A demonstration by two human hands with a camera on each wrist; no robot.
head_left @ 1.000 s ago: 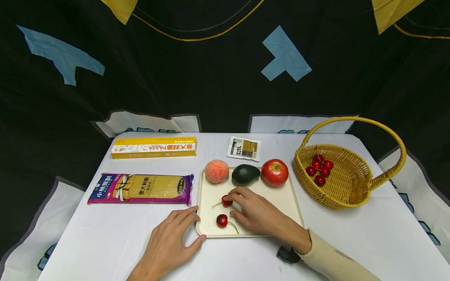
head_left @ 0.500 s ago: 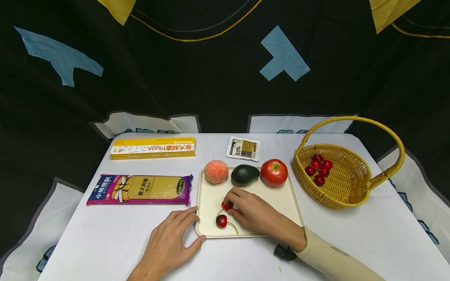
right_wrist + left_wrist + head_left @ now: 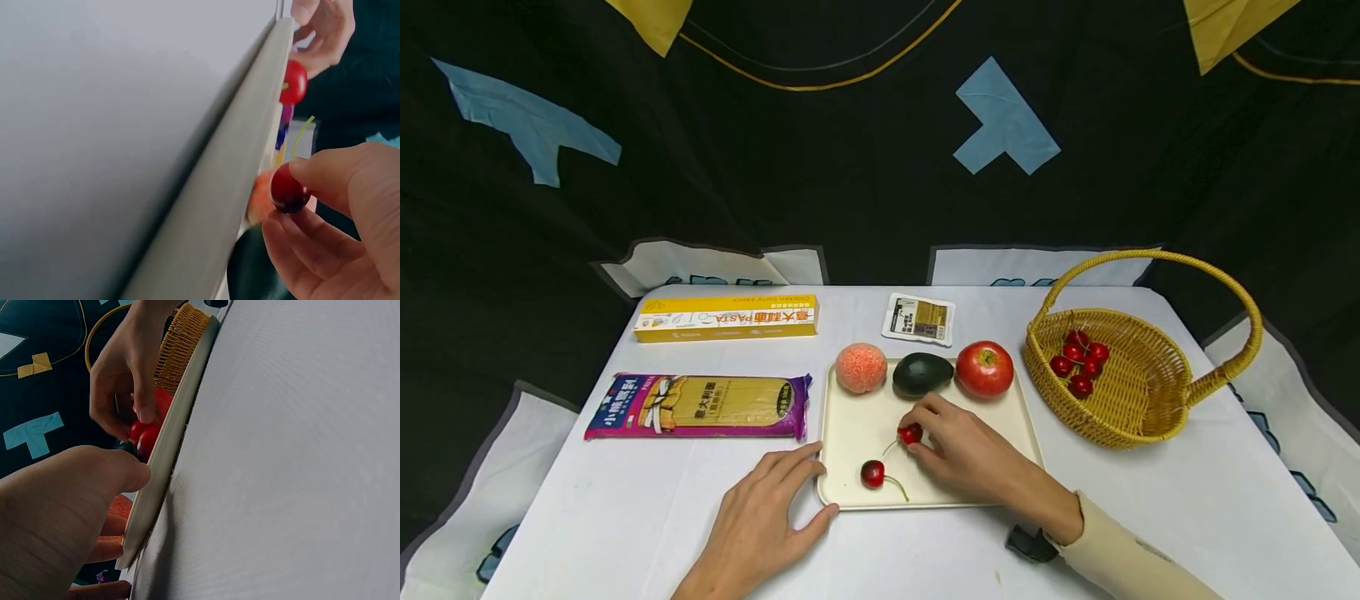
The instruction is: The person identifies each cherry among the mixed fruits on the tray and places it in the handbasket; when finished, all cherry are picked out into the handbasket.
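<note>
My right hand (image 3: 958, 446) pinches a dark red cherry (image 3: 289, 189) between thumb and fingers, over the cream tray (image 3: 842, 421). The cherry's green stem (image 3: 303, 134) sticks out from the grip. A second cherry (image 3: 872, 474) with its stem lies on the tray, nearer the front edge. At the tray's left front corner my left hand (image 3: 767, 508) rests with spread fingers, thumb and fingertips touching the rim. Along the back of the tray sit a rough orange-pink peach (image 3: 861, 367), a dark green avocado (image 3: 922, 374) and a red apple (image 3: 985, 369).
Right of the tray stands a yellow wicker basket (image 3: 1138, 392) with a tall handle and several cherries (image 3: 1081, 363) inside. To the left lie a purple spaghetti packet (image 3: 700, 405) and a yellow pasta box (image 3: 727, 318). A white sachet (image 3: 919, 318) lies behind the tray.
My right hand has taken hold of the farther cherry and moved it a little to the right, away from the other one. The left hand has stayed in place.
</note>
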